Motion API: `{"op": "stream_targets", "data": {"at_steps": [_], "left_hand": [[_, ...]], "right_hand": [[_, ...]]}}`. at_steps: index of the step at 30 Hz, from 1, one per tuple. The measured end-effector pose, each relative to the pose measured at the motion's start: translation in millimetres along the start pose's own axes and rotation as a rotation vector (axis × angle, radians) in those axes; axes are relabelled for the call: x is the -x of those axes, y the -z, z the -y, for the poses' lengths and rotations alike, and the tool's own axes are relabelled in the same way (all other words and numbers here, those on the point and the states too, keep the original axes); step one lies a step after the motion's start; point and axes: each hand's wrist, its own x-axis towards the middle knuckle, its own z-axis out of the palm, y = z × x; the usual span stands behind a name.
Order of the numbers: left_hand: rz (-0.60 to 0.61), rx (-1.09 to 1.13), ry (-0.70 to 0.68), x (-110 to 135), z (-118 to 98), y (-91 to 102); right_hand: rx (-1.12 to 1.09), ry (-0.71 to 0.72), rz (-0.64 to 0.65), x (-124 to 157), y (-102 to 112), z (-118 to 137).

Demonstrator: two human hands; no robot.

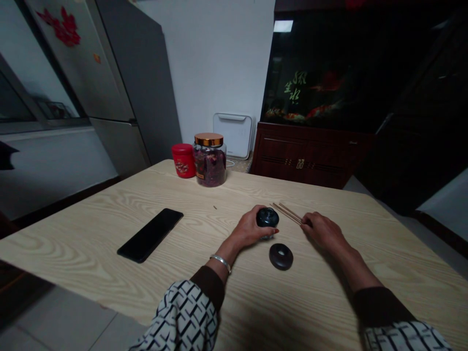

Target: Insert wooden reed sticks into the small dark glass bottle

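Note:
My left hand (250,226) is wrapped round a small, dark, glossy round bottle (267,217) near the middle of the table. Between the fingertips of my right hand (321,229) are several thin brown sticks (288,212), pinched at one end. Their free ends point up and left, just right of the bottle. Closer to me lies a dark round disc (281,257) with a hole in its centre, flat on the wood and touched by neither hand. The bottle's lower part is mostly hidden by my left thumb and fingers.
A black phone (150,235) rests on the left part of the wooden table (234,292). At the far edge stand a red canister (184,161) and a large clear jar (210,165) with a copper-coloured lid. A tiny brown bit (215,207) lies mid-table.

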Motion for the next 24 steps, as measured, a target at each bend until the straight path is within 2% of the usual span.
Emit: {"op": "stream_targets", "data": {"at_steps": [5, 13, 20, 24], "left_hand": [[-0.009, 0.006, -0.002, 0.1, 0.5, -0.2], [0.003, 0.010, 0.004, 0.0, -3.8, 1.0], [0.007, 0.002, 0.002, 0.5, -3.6, 1.1], [0.012, 0.000, 0.005, 0.8, -3.8, 1.2]], "right_hand": [[0.027, -0.017, 0.004, -4.9, -2.4, 0.5], [0.048, -0.141, -0.022, -8.0, -10.6, -5.9], [-0.058, -0.157, 0.086, -15.7, -9.5, -10.4], [-0.112, -0.137, 0.090, -19.1, -10.2, -12.3]]}}
